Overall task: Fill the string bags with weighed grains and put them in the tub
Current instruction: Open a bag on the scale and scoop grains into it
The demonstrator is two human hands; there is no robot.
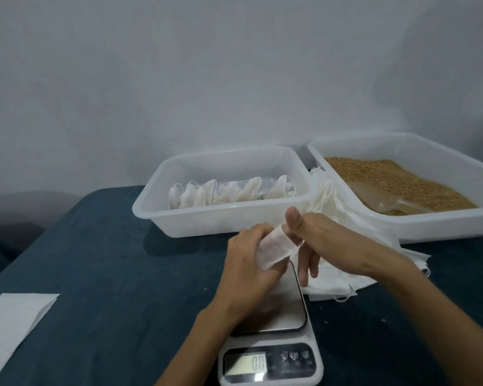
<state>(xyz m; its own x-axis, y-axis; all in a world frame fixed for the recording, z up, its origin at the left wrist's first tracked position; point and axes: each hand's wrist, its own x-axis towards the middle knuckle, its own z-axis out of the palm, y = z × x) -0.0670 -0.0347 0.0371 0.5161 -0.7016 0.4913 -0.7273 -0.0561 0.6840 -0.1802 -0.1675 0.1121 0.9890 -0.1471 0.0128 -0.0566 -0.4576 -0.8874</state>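
Your left hand (pixel 246 254) grips the limp, featherlight string bag (pixel 273 250); your right hand (pixel 315 238), fingers relaxed, should spread its mouth.

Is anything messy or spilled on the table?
No grains look spilled. The one untidy spot is the pile of empty bags: it lies loose and fanned out between the two tubs, partly under the grain tub, with strings trailing. The filled bags stand in a neat row in the left tub.
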